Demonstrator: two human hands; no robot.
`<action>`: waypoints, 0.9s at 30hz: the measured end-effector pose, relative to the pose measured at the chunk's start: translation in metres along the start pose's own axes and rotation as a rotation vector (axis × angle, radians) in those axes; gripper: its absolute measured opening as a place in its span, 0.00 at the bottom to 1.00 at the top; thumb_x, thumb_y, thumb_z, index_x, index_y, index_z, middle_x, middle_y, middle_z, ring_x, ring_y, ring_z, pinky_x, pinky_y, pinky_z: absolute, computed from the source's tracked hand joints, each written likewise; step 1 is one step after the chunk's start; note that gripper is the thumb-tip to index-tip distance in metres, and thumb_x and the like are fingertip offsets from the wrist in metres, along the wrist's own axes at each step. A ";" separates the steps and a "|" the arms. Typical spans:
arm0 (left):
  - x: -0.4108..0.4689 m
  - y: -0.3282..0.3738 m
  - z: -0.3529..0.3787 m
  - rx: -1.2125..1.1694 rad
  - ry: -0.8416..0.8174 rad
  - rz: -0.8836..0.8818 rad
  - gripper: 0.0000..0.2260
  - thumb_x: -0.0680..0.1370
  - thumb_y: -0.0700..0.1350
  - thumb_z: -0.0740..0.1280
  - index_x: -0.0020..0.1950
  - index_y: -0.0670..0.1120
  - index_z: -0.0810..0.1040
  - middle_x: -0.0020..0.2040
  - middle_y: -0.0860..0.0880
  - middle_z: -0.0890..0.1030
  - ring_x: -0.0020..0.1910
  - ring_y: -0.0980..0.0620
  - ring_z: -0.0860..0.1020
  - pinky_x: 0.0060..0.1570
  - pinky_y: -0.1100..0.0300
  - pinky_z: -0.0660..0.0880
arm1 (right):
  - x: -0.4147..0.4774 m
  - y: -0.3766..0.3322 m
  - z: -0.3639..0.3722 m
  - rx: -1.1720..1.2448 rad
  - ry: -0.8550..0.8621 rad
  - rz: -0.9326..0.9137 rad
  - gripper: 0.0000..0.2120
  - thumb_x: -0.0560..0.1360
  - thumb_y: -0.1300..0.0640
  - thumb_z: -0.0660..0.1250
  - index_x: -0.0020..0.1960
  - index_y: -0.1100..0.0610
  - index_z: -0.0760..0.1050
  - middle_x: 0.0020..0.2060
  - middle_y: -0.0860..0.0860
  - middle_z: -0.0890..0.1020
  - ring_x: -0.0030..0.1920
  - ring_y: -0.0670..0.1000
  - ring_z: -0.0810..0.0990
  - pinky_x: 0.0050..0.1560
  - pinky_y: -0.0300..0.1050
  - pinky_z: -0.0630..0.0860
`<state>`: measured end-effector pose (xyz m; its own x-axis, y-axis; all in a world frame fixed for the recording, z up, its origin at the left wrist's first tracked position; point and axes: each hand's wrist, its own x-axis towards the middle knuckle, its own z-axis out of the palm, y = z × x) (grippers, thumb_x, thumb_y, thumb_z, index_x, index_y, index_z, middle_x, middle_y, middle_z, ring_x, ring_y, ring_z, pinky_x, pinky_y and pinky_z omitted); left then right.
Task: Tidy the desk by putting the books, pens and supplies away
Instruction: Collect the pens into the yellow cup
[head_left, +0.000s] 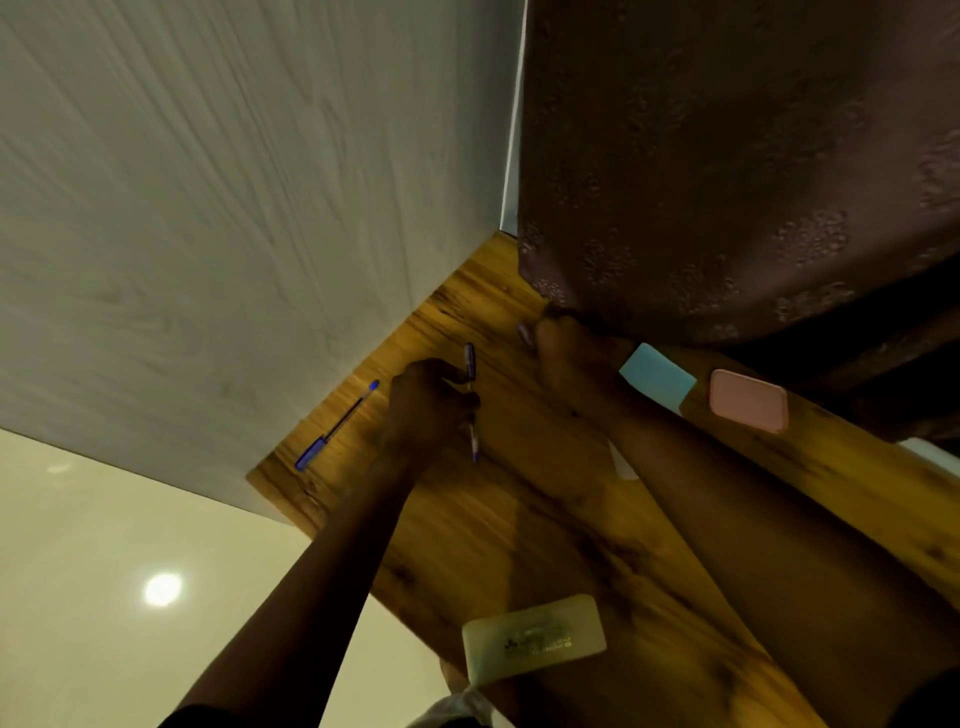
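Nearest sits a cream rectangular case (535, 639); beyond it the left hand (434, 402) clutches thin purple pens (470, 359). Farther beyond and left of the case, a loose blue capped ballpoint (337, 426) slants along the pale wall panel (208, 208), nearer that hand. Whether the right hand (563, 356) grips anything, I cannot tell.

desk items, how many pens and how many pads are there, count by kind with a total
pens: 2, the lying pen and the held pen in the left hand
pads: 3, the blue pad, pink pad and cream pad
total: 5
uncounted: a purplish blur by the right hand
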<state>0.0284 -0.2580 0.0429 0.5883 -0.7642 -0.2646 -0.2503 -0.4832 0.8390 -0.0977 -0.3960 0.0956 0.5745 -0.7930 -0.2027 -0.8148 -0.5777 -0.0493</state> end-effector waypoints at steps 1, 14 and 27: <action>-0.001 0.003 0.000 -0.002 0.013 0.035 0.11 0.71 0.39 0.78 0.52 0.45 0.85 0.37 0.48 0.86 0.33 0.54 0.85 0.37 0.54 0.83 | 0.001 0.001 0.003 0.035 0.021 0.026 0.15 0.80 0.61 0.65 0.66 0.64 0.75 0.62 0.61 0.79 0.63 0.62 0.79 0.60 0.53 0.76; -0.090 0.076 0.033 -0.373 -0.041 0.224 0.07 0.71 0.36 0.73 0.46 0.46 0.85 0.42 0.44 0.87 0.44 0.41 0.86 0.51 0.41 0.83 | -0.121 0.069 -0.019 0.922 0.257 0.109 0.09 0.67 0.62 0.80 0.41 0.59 0.81 0.36 0.49 0.84 0.40 0.46 0.82 0.43 0.45 0.78; -0.257 0.118 0.138 -0.363 -0.300 0.418 0.07 0.73 0.34 0.75 0.48 0.43 0.84 0.41 0.42 0.86 0.44 0.36 0.84 0.50 0.35 0.81 | -0.354 0.180 -0.016 1.044 0.467 0.305 0.09 0.71 0.57 0.79 0.48 0.50 0.83 0.39 0.45 0.86 0.41 0.42 0.85 0.46 0.44 0.84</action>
<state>-0.2585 -0.1780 0.1446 0.2428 -0.9691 0.0427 -0.1044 0.0177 0.9944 -0.4461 -0.2225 0.1743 0.1412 -0.9897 0.0216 -0.4676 -0.0859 -0.8798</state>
